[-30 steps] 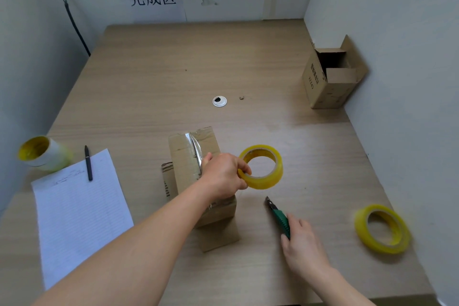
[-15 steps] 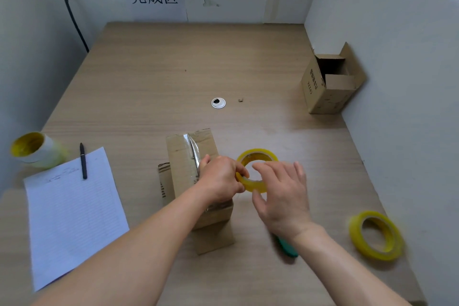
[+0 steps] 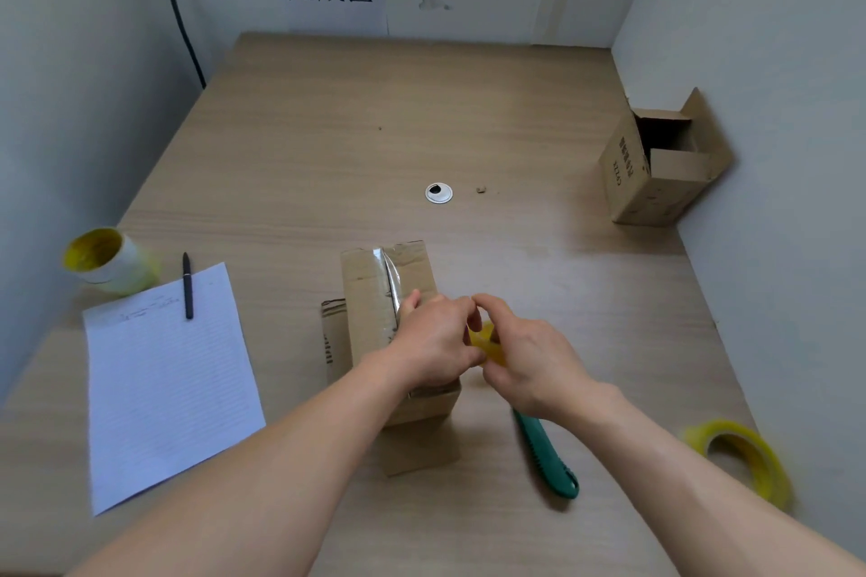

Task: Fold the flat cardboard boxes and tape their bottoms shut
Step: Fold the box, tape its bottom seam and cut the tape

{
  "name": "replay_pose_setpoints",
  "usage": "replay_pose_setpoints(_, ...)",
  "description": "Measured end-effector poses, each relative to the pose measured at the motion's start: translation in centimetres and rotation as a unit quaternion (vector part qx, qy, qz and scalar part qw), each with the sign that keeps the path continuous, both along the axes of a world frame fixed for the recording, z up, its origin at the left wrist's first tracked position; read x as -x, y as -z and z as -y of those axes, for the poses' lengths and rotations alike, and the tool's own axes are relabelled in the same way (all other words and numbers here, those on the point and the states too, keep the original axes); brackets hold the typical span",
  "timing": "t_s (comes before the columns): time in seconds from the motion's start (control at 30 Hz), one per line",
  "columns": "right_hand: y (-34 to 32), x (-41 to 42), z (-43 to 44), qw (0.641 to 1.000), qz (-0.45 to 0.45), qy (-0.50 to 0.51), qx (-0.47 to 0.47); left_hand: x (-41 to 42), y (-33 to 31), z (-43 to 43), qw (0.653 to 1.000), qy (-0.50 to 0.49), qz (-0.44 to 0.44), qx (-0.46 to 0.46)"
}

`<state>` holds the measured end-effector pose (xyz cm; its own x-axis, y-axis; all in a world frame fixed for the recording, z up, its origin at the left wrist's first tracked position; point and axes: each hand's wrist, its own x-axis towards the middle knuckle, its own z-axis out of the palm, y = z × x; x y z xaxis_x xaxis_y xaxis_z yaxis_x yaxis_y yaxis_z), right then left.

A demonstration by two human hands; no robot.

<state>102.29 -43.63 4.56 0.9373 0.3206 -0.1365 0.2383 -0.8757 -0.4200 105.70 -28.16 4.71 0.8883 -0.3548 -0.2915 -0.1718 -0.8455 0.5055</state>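
A small cardboard box (image 3: pixel 370 290) stands in the middle of the table, bottom up, with a strip of clear tape (image 3: pixel 391 279) along its seam. My left hand (image 3: pixel 433 344) rests on the box's near end and holds a yellow tape roll (image 3: pixel 487 342) just right of the box. My right hand (image 3: pixel 534 358) grips the same roll from the right; both hands cover most of it. A green utility knife (image 3: pixel 546 459) lies on the table under my right wrist.
A folded, open box (image 3: pixel 656 173) sits at the right wall. A second yellow tape roll (image 3: pixel 745 459) lies at the near right. A lined paper sheet (image 3: pixel 164 380), a pen (image 3: pixel 187 286) and a yellow-cored roll (image 3: pixel 108 260) are on the left. A cable grommet (image 3: pixel 439 193) is mid-table.
My right hand left the green knife on the table and came up to the tape roll, which it now grips together with my left hand. The box stayed put.
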Motion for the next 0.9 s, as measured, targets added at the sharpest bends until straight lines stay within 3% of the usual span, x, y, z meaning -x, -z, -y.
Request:
replay_pose_setpoints(0.23,0.7,-0.4,-0.1,0.997,-0.063,-0.020,0.051,1.1,0.4,-1.6,0.997,0.070,0.024,0.021)
replay_pose_setpoints(0.47,0.9,-1.0,-1.2,0.990,-0.109,0.000,0.088,1.9,1.5,-1.9,0.988,0.121,0.097,-0.021)
replay_pose_setpoints(0.67,2.3,-0.8,-1.5,0.990,0.061,0.014,0.130,2.1,2.0,-1.6,0.983,0.119,0.127,-0.064)
replay_pose_setpoints(0.9,1.4,-2.5,0.7,0.983,0.046,0.152,0.092,2.5,1.7,-0.5,0.978,0.103,0.134,-0.118)
